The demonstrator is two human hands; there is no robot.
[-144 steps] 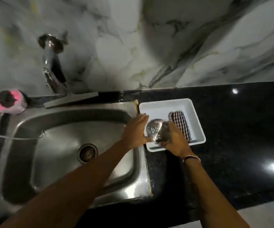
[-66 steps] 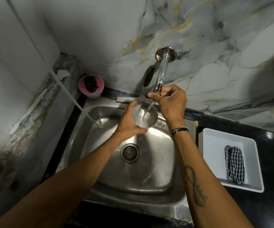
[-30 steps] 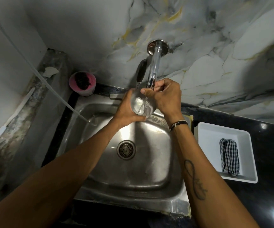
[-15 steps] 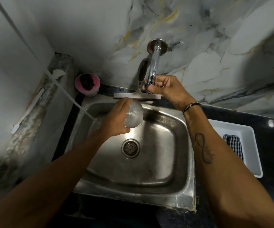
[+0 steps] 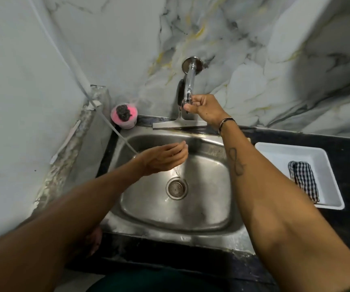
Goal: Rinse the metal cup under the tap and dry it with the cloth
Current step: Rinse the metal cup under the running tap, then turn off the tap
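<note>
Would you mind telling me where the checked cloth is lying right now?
The checked cloth lies folded inside the white tray on the dark counter, to the right of the sink, beyond the person's right forearm; neither hand touches it.

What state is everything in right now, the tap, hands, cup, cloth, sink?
Tap: no stream visible at spout.
Right hand: gripping the tap.
Left hand: curled palm-down over sink, water falling beneath.
Metal cup: hidden, likely under left hand.
Checked cloth: folded, in white tray.
Sink: wet, drain unplugged.
</note>
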